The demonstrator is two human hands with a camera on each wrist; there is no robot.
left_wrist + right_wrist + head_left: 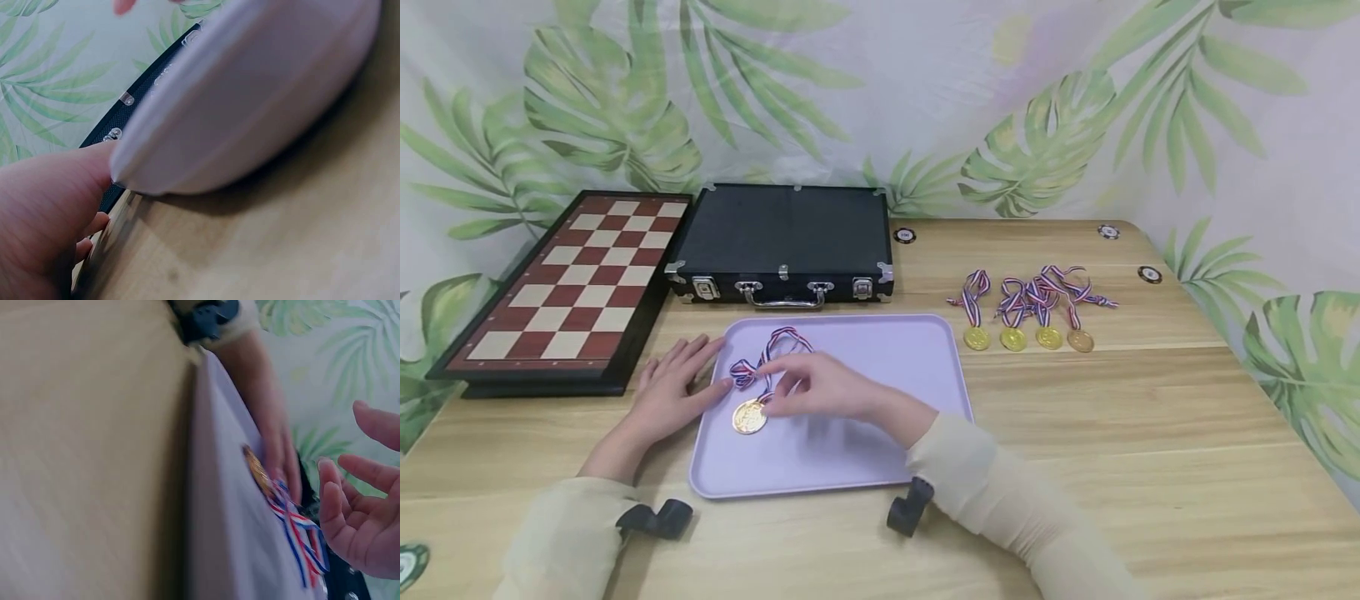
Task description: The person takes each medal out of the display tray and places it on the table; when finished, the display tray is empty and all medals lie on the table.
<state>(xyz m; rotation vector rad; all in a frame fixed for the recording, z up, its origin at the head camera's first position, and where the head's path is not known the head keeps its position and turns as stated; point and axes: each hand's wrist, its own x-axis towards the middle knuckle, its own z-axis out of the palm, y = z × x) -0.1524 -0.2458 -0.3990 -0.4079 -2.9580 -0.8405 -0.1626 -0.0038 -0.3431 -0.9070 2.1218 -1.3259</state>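
A gold medal (749, 417) with a red, white and blue ribbon (784, 336) lies on a lilac tray (850, 467), toward its left side. Above it is my right hand (823, 387), thumb and forefinger apart; the right wrist view shows this hand (369, 519) clear of the medal (256, 467), holding nothing. My left hand (670, 396) rests at the tray's left edge. Its fingers lie extended on the table beside the tray, and its thumb reaches over the rim. In the left wrist view the tray (250, 100) hides part of that thumb.
Behind the tray stands a black case (790, 233) with metal latches. A chessboard box (576, 283) is at the left. Several medals (1013, 338) with ribbons lie in a row on the right. Poker chips (905, 236) sit near the table's edges.
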